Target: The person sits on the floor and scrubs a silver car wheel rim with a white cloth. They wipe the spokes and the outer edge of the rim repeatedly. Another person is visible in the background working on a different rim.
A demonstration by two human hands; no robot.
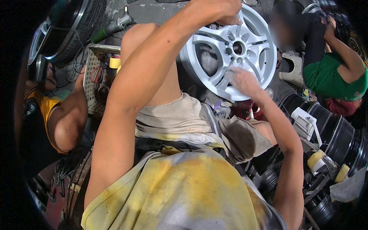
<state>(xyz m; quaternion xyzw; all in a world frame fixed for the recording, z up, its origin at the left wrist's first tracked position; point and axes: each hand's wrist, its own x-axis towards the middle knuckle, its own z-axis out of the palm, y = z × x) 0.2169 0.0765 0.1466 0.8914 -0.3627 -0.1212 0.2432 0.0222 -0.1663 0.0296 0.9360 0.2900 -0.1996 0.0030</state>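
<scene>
A silver-grey alloy wheel rim point(271, 57) with paired spokes leans in front of my knees, its face toward me. My left hand point(226, 12) is closed at the wheel's upper left edge, its fingers curled against the top spoke. Over the lower spokes is my right hand point(247, 82), smeared by motion. Something pale grey seems to be at its fingertips, too blurred to name, and I cannot tell whether the fingers are closed.
On the left are a perforated crate point(93, 82) holding a yellow tape roll point(115, 62), a green angle grinder point(111, 30), a tyre point(78, 38) and another person's bent leg point(69, 126). A person in a green shirt point(333, 76) crouches at right, above several dark rims point(337, 134).
</scene>
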